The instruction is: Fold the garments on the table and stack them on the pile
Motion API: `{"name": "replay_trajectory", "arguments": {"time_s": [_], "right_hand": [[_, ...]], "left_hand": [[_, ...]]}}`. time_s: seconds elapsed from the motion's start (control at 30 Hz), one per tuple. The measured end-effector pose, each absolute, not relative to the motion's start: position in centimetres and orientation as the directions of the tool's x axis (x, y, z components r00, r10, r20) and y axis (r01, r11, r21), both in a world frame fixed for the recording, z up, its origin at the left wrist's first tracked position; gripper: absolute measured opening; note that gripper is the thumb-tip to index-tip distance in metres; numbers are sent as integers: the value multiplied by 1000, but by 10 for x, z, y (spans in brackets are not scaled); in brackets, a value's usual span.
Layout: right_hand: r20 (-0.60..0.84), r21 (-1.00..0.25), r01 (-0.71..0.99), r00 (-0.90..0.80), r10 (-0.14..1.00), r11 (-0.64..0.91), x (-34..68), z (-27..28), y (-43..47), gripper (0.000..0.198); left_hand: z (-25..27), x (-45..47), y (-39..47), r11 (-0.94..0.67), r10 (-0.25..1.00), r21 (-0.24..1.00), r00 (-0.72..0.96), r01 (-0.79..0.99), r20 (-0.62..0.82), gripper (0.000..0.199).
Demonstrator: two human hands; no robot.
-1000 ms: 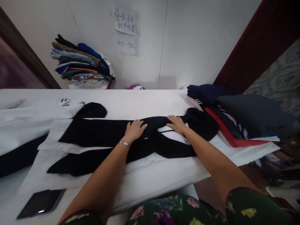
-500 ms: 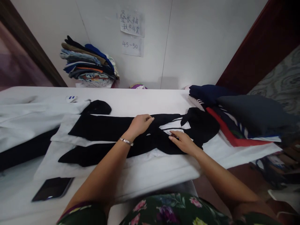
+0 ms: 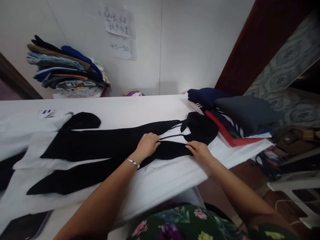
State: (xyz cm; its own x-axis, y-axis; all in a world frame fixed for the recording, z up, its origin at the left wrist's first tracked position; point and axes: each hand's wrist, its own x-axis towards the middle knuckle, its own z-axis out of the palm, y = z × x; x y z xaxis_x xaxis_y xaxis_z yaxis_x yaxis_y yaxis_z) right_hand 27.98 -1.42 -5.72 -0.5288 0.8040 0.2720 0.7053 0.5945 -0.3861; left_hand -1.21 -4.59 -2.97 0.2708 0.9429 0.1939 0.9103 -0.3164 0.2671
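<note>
A black-and-white hooded jacket (image 3: 97, 143) lies stretched across the white table, its black hood (image 3: 203, 128) toward the right. Two long black sections run left over white cloth; a narrow white strip shows between them near the hood. My left hand (image 3: 149, 145) is closed on the near black section beside that strip, fingertips pinching the cloth's edge. Farther right, just below the hood, my right hand (image 3: 200, 151) pinches the same black edge between thumb and fingers. Part of the cloth under my left palm is hidden.
Folded clothes (image 3: 245, 113) are piled at the right, and a taller clothes stack (image 3: 67, 66) stands back left by the wall. A dark phone (image 3: 26, 225) lies near the front left. Handwritten paper signs (image 3: 120, 23) hang on the wall. A white plastic chair (image 3: 295, 186) stands at the right.
The view has swung right. My left hand has come down onto the near black section, and my right hand has closed from loosely parted fingers onto its edge. The white strip looks narrower.
</note>
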Motion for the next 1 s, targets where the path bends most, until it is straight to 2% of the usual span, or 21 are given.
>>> {"name": "replay_trajectory", "arguments": {"time_s": [0.2,0.37,0.43,0.5,0.6,0.7,0.83,0.9,1.0], "right_hand": [[254,-251,727,-588,768,639,280,-67,6,32],[244,-223,741,-586,773,633,282,-69,3,30],[246,-212,766,-559,792,606,278,-63,-3,29],[306,-214,761,-543,782,612,267,-54,-12,30],[408,-245,631,-622,669,736,241,-45,-28,38],[293,-245,491,-784,547,836,216,-46,-38,54],[54,-250,504,-845,532,827,204,-56,-36,69],[29,-242,512,-845,534,824,204,-60,-33,70],[42,-220,518,-842,539,827,207,-61,-33,69]], "left_hand": [[-41,-18,-44,-384,914,297,315,874,255,11],[-39,-27,-43,-408,908,439,309,800,282,17],[-38,-29,-44,-388,913,460,263,799,313,21],[-40,-28,-45,-337,921,397,211,854,328,31],[-48,-23,-46,-270,943,245,205,931,260,46],[-54,-18,-48,-260,954,180,224,949,200,47],[-54,-20,-49,-260,958,181,229,948,173,47],[-51,-21,-49,-262,961,215,233,941,149,49],[-42,-23,-51,-241,970,329,218,913,105,53]]}}
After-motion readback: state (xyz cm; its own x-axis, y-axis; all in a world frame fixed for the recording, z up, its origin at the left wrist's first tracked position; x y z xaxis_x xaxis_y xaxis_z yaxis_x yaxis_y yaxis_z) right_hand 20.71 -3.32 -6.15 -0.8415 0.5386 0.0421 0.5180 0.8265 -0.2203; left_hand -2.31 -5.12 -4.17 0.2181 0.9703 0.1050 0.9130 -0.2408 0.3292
